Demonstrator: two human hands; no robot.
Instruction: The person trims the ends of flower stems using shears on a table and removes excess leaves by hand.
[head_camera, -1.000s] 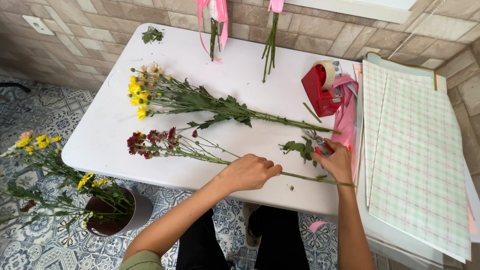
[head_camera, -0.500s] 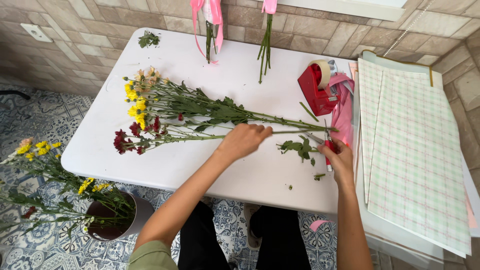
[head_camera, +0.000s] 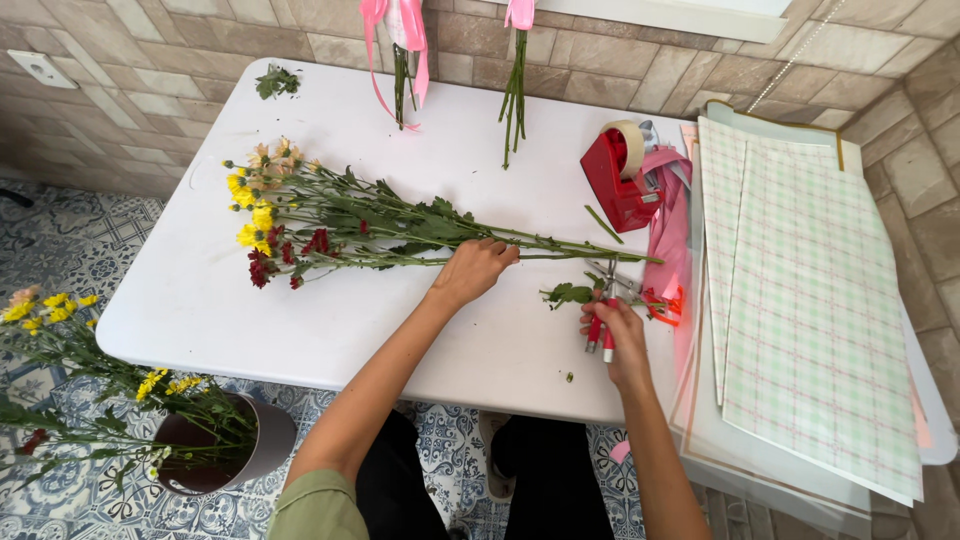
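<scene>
Both hands work at the near edge of a white counter. Left hand lies palm down on the stems of a flower bunch, fingers curled over them, pressing them to the counter. The bunch lies across the middle, yellow and dark red heads at the left, long green stems running right towards a red tape dispenser. Right hand is closed round the red handles of a pair of shears, blades pointing away from the person and close to the stem ends; whether the blades are parted I cannot tell. Just left of the shears lies a cut leafy sprig.

Pink ribbon trails beside the dispenser. Right of it, sheets of checked wrapping paper are stacked and overhang the counter's near edge. At the far edge, two small stem bundles tied with pink ribbon hang against the stone wall, and a scrap of greenery sits in the far left corner. On the tiled floor at the near left stands a pot of yellow flowers.
</scene>
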